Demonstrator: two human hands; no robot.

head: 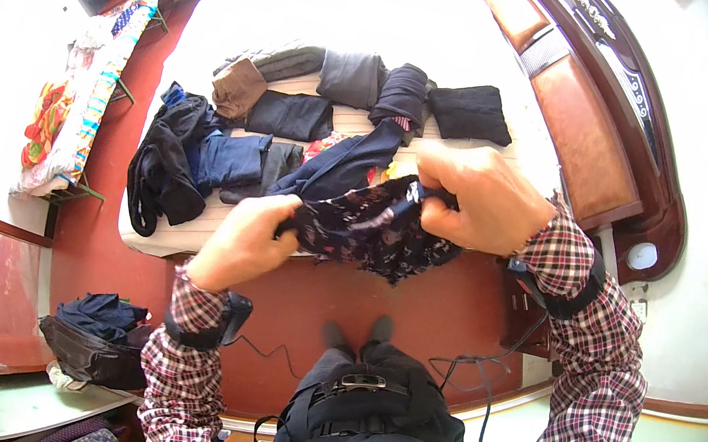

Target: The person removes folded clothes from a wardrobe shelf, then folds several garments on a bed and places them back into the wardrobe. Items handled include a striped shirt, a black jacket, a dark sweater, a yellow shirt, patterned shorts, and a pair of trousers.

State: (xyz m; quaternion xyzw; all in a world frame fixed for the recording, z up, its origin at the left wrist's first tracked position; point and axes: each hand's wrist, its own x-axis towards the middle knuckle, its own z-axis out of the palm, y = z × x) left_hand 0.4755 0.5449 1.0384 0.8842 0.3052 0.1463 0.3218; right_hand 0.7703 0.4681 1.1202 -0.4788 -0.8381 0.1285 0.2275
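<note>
My left hand (251,238) and my right hand (482,197) each grip one end of a dark patterned fabric piece (380,233). It is stretched between them in front of the bed's near edge, and its lower edge sags. Just beyond it lies a navy garment (347,159), spread slantwise on the bed over something red and patterned. Left of that are a folded blue garment (230,160) and a rumpled black jacket (170,153). Further back rest folded black trousers (291,115), a brown cloth (239,87), a grey folded garment (351,77), a dark rolled garment (403,91) and a black folded garment (471,112).
The bed (279,2) has a wooden headboard (584,126) on the right. A black bag (91,341) with clothes stands on the red floor (284,294) at lower left. A cable (488,387) hangs by my right arm. A narrow cot (91,82) stands at far left.
</note>
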